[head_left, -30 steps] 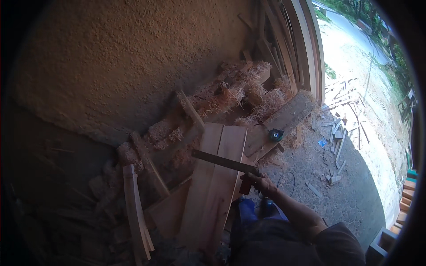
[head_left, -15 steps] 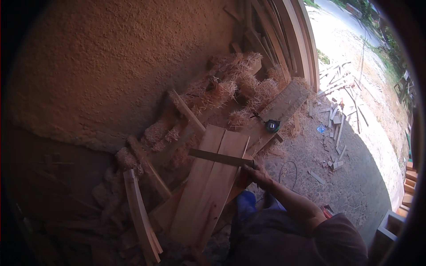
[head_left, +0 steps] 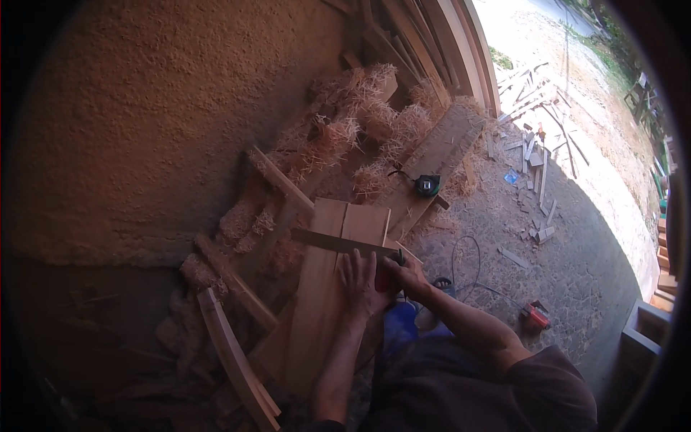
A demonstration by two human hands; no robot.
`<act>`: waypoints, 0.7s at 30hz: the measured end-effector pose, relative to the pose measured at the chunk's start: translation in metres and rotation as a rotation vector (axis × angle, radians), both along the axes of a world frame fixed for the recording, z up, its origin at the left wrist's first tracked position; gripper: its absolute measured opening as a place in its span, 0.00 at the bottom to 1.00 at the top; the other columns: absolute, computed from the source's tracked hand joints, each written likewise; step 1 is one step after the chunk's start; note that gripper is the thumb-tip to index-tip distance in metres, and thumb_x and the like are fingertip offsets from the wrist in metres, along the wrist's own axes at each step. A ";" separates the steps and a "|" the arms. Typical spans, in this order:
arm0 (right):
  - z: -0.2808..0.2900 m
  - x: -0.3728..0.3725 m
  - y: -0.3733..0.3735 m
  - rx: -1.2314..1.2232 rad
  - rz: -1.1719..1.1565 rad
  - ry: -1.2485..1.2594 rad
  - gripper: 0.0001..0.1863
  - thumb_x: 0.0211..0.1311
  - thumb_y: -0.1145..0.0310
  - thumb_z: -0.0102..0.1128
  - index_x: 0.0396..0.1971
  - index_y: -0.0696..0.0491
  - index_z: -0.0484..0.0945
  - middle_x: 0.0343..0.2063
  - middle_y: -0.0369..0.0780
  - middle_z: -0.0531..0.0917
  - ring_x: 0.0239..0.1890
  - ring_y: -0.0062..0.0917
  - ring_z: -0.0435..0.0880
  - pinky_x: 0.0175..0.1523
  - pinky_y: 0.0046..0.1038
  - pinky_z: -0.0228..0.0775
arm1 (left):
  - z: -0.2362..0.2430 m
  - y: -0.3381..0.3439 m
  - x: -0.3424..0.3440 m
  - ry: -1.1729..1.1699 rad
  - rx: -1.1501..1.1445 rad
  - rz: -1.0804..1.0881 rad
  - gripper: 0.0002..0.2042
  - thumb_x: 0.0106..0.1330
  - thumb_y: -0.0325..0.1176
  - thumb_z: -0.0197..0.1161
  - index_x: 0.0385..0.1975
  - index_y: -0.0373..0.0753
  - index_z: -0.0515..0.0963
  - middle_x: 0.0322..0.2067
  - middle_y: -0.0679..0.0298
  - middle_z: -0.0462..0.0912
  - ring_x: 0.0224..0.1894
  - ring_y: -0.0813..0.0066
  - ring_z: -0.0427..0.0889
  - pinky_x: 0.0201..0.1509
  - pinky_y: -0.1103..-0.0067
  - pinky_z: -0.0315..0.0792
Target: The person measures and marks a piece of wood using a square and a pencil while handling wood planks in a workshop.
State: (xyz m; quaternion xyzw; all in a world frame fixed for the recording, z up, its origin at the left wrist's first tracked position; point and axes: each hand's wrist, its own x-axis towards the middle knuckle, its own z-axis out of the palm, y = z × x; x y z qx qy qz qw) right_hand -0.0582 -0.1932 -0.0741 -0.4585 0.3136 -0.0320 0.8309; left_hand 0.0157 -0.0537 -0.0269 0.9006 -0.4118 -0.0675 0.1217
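Note:
My right hand [head_left: 403, 277] grips the red handle of what looks like a handsaw [head_left: 331, 240], its dark straight blade lying crosswise over two pale boards [head_left: 317, 288] side by side. My left hand [head_left: 360, 284] rests on the boards just below the blade, fingers apart and pointing up the boards. A dark green tape measure [head_left: 427, 186] lies on a dusty plank [head_left: 443, 140] beyond the boards' far end.
Wood shavings [head_left: 378, 115] and offcuts are heaped against the rough wall [head_left: 137, 129]. Loose strips [head_left: 234, 345] stand at lower left. A red power tool [head_left: 536, 317] with a cable lies on the concrete floor. Scattered scraps [head_left: 536, 165] reach toward the sunlit opening.
My left hand has come in from below onto the boards beside the blade. My right hand still grips the tool. The surroundings have shifted in the picture as the camera moved.

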 end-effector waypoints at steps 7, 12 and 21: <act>-0.003 0.011 0.000 0.034 0.036 0.041 0.16 0.73 0.57 0.61 0.35 0.56 0.83 0.24 0.38 0.85 0.24 0.21 0.83 0.32 0.27 0.76 | -0.008 -0.003 0.012 -0.045 0.009 -0.067 0.59 0.48 0.68 0.71 0.76 0.38 0.55 0.76 0.41 0.53 0.79 0.38 0.46 0.77 0.42 0.41; 0.006 0.012 0.001 0.079 -0.056 0.061 0.17 0.73 0.57 0.62 0.31 0.57 0.84 0.23 0.39 0.85 0.24 0.22 0.84 0.32 0.27 0.76 | -0.015 -0.004 0.012 -0.085 -0.038 -0.045 0.57 0.51 0.69 0.68 0.75 0.36 0.56 0.75 0.41 0.55 0.79 0.42 0.50 0.76 0.44 0.44; 0.021 0.010 -0.011 0.093 -0.040 0.089 0.17 0.67 0.55 0.67 0.34 0.56 0.85 0.26 0.35 0.85 0.28 0.18 0.82 0.33 0.27 0.75 | -0.011 -0.011 0.011 -0.188 0.004 -0.007 0.53 0.53 0.70 0.66 0.75 0.41 0.60 0.74 0.42 0.58 0.76 0.44 0.58 0.74 0.45 0.53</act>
